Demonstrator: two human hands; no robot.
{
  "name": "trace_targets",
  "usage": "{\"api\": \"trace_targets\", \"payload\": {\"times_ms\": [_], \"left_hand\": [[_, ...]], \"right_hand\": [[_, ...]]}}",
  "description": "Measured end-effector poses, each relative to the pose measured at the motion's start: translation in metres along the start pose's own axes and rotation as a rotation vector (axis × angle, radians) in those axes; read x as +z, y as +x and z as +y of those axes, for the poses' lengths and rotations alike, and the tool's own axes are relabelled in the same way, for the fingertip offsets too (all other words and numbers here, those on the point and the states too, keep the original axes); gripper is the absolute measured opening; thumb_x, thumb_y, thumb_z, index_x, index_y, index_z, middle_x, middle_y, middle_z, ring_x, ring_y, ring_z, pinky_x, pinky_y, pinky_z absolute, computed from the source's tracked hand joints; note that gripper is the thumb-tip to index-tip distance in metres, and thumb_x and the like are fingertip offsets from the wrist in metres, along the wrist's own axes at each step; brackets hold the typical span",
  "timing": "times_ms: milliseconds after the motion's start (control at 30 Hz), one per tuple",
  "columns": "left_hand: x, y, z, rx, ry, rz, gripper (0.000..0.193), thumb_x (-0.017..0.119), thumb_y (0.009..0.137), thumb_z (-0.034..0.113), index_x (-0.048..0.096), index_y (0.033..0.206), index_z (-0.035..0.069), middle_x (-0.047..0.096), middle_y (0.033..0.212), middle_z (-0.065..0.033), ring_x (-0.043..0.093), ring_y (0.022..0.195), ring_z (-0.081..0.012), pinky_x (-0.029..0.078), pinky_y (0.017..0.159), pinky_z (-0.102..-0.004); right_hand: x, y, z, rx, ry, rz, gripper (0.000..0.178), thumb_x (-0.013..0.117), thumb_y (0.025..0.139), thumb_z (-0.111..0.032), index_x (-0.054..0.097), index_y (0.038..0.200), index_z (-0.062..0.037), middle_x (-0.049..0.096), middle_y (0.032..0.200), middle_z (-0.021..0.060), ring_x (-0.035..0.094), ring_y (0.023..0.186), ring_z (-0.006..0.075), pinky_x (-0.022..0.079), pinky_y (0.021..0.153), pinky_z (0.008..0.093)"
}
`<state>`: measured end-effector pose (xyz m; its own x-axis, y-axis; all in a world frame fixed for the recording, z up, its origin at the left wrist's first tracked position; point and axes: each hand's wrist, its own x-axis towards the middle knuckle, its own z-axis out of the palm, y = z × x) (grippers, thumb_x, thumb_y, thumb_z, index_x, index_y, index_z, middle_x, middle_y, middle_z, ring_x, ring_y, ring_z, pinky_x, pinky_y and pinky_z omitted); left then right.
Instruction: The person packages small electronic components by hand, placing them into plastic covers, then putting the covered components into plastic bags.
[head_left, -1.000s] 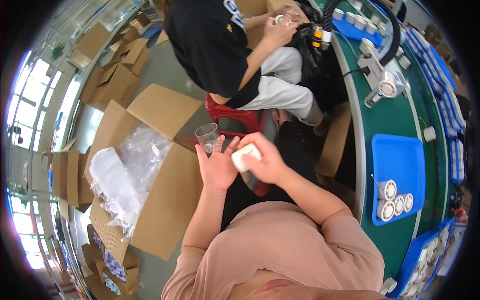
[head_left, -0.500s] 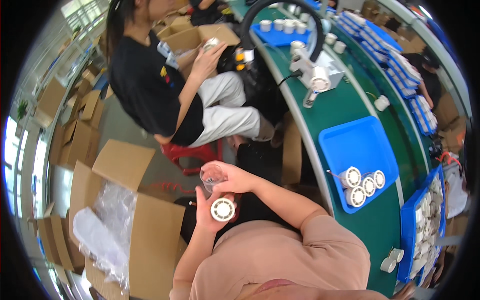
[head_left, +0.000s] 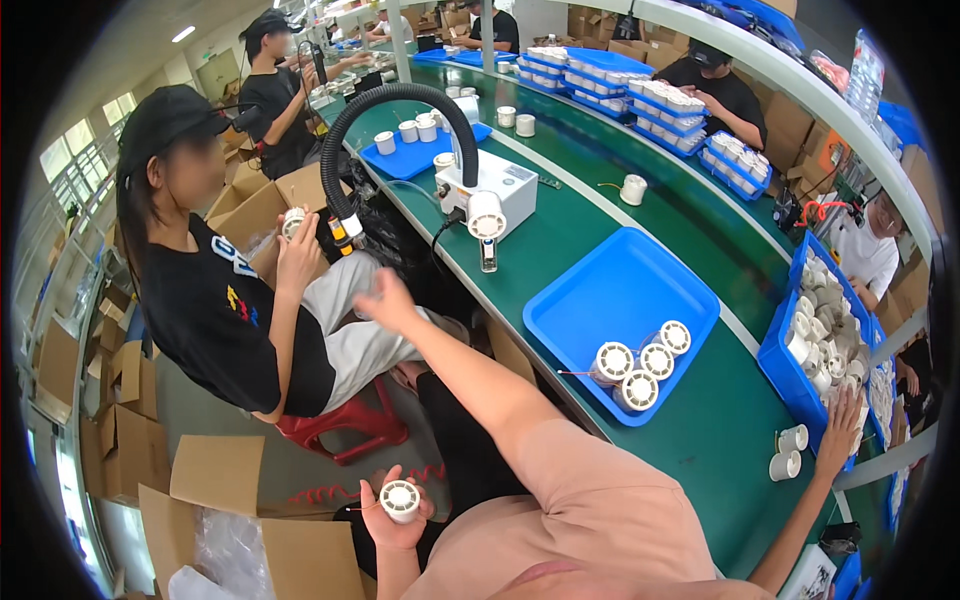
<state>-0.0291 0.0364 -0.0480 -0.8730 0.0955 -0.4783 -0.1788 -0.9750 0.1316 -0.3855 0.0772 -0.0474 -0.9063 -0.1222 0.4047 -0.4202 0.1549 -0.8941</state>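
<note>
The left hand (head_left: 395, 512) sits low in the view, near the person's lap, with its fingers curled around a small white round spool with a slotted face (head_left: 400, 499). The spool rests in the palm, slotted face turned upward, just above an open brown cardboard box lined with clear plastic film (head_left: 240, 545) that stands on the floor.

The right hand (head_left: 385, 300) is raised at the end of an outstretched arm, fingers spread and holding nothing. It hovers between the green worktop (head_left: 560, 235) and a seated co-worker in a black shirt (head_left: 215, 310), near a black flexible hose (head_left: 390, 105) that arches up to a white box-shaped machine (head_left: 490, 195).

On the worktop, a shallow blue plastic tray (head_left: 620, 290) holds four white slotted spools (head_left: 640, 365) grouped at its near corner. A deeper blue bin of white spools (head_left: 815, 335) stands to the right of it, and two white cylindrical cups (head_left: 787, 452) lie on the worktop just beside that bin. Another person's hand (head_left: 840, 435) reaches toward the bin from the lower right
</note>
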Motion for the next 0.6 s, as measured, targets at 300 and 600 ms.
{"api": "trace_targets", "payload": {"times_ms": [300, 600], "left_hand": [[-0.008, -0.006, 0.008, 0.051, -0.083, -0.053, 0.050, 0.043, 0.086, 0.044, 0.054, 0.115, 0.005, 0.057, 0.103, -0.0182, 0.057, 0.089, -0.0337, 0.053, 0.071, -0.0417], [-0.007, 0.003, 0.015, 0.028, -0.069, -0.158, 0.046, 0.038, 0.091, 0.039, 0.045, 0.127, 0.011, 0.052, 0.116, -0.0232, 0.057, 0.099, -0.0352, 0.053, 0.073, -0.0416]], "right_hand": [[0.006, -0.005, -0.025, -0.024, 0.270, -0.011, 0.060, 0.072, 0.069, -0.027, 0.044, 0.114, 0.0003, 0.056, 0.097, 0.0172, 0.058, 0.087, 0.0273, 0.046, 0.077, 0.0355], [-0.019, 0.014, -0.008, 0.121, 0.132, 0.396, 0.062, 0.074, 0.066, -0.030, 0.047, 0.114, -0.0022, 0.057, 0.085, 0.0143, 0.057, 0.081, 0.0242, 0.045, 0.075, 0.0344]]}}
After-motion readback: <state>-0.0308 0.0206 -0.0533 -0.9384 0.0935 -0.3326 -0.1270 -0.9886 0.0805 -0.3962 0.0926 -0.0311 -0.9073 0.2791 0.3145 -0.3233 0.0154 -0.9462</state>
